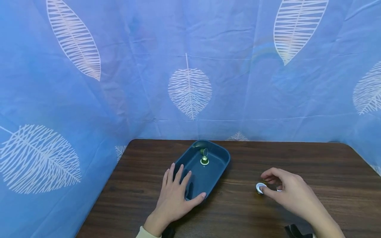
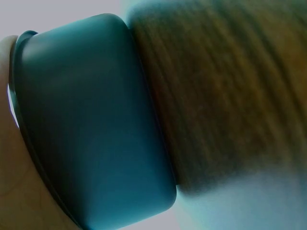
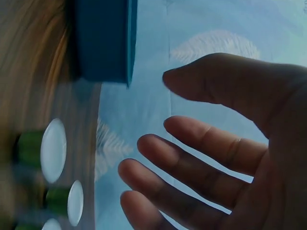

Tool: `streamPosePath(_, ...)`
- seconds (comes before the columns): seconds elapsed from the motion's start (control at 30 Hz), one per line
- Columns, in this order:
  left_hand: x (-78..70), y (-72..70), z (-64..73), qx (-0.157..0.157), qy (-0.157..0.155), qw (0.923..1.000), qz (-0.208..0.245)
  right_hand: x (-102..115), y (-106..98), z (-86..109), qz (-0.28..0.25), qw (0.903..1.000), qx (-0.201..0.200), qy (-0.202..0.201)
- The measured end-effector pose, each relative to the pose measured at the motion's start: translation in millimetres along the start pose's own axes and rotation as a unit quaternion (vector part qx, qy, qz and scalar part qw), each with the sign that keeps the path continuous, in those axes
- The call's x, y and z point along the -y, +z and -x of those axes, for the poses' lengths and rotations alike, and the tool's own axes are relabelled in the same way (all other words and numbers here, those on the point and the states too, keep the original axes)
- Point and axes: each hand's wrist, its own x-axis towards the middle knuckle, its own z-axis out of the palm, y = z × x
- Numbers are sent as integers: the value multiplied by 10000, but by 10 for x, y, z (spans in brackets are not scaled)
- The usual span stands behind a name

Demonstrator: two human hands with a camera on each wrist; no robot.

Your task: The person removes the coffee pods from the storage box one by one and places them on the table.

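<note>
My left hand (image 1: 175, 201) rests on the near left rim of a dark blue tray (image 1: 197, 180), fingers spread and fairly straight, thumb at the near corner. Inside the tray, toward its far end, stands a small green piece (image 1: 204, 160) with a pale round base and a thin loop on top. To the right, my right hand (image 1: 293, 190) hovers over the table, thumb and fingers apart, holding nothing. Just by its thumb is a small green piece with a white round top (image 3: 53, 151). Another like it (image 3: 75, 203) stands beside that in the right wrist view, partly hidden by the hand in the head view.
Under everything lies a dark wood table (image 1: 143, 185) with rounded far corners. A blue cloth (image 1: 143, 86) with white leaf prints hangs behind it and at its sides. At the right wrist view's bottom edge, a further white top (image 3: 52, 224) is cut off.
</note>
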Motion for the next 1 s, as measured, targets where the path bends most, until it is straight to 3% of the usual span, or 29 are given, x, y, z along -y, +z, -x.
streamPosePath(0.37,1,9,12,58,-98,9999,42,490,107,-334,405,9949,206,-901)
streamPosePath(0.53,2,3,-6,245,-141,9996,17,714,140,-484,561,9917,413,-1080)
streamPosePath(0.7,4,9,-21,197,-92,9998,-25,904,162,-644,897,9855,704,-1259)
streamPosePath(0.87,12,28,-26,163,-67,9998,-38,1008,206,-818,1033,9767,1028,-1575)
streamPosePath(1.0,16,31,-25,143,-75,9999,-53,1060,289,-986,973,9741,1264,-1604)
